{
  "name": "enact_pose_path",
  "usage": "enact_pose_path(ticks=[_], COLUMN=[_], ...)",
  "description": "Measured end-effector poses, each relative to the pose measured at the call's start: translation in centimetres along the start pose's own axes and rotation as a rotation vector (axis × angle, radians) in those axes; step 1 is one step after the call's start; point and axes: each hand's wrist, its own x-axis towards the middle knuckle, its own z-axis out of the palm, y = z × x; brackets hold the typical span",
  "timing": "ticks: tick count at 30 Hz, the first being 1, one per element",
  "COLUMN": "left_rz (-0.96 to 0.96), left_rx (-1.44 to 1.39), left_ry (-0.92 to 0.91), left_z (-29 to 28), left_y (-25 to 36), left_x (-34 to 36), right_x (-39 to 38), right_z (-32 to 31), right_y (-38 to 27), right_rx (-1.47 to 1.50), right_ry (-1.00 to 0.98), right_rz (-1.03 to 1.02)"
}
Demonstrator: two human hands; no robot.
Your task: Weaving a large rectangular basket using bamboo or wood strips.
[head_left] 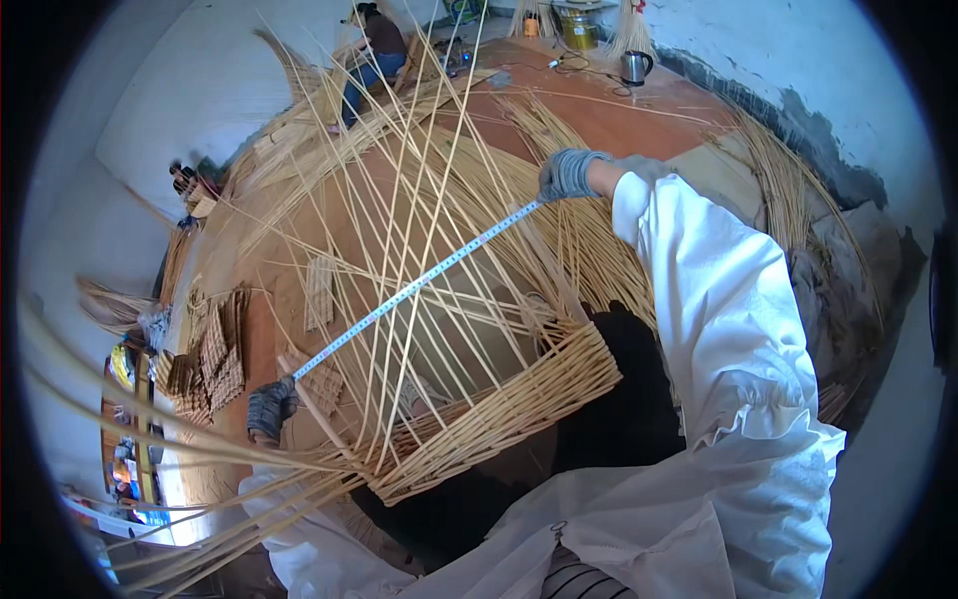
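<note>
A pale tape measure runs taut and slanting across an unfinished wicker basket, in front of its long upright canes. My left hand, in a grey knitted glove, is closed on the tape's lower left end. At the upper right end my right hand, gloved alike, grips the other end; its fingers are partly hidden. The basket's woven wall rests against my dark-clad lap. Loose cane ends stick out from its left corner toward the lower left.
Bundles of peeled canes cover the floor beyond the basket. Woven pieces lie at the left. Another person sits far back among canes. A metal kettle and a yellow bucket stand near the back wall.
</note>
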Motion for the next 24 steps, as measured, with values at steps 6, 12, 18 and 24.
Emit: enact_pose_path(ticks=[6,12,18,24], left_rz=[-0.235,-0.169,-0.141,-0.126], left_rx=[0.057,-0.014,-0.038,-0.028], left_ry=[0.161,0.167,0.170,0.165], left_z=[-0.1,0.4,0.9,1.4], left_y=[-0.9,-1.3,-1.3,-1.4], left_x=[1.0,1.9,2.8,3.3], right_x=[2.4,-1.2,-1.8,-2.0], right_z=[2.3,1.2,2.7,2.9], right_y=[1.6,1.5,2.5,0.8], right_rx=[0.099,0.058,0.181,0.081], right_ry=[0.027,0.001,0.163,0.202], right_rz=[-0.117,-0.005,-0.038,-0.004])
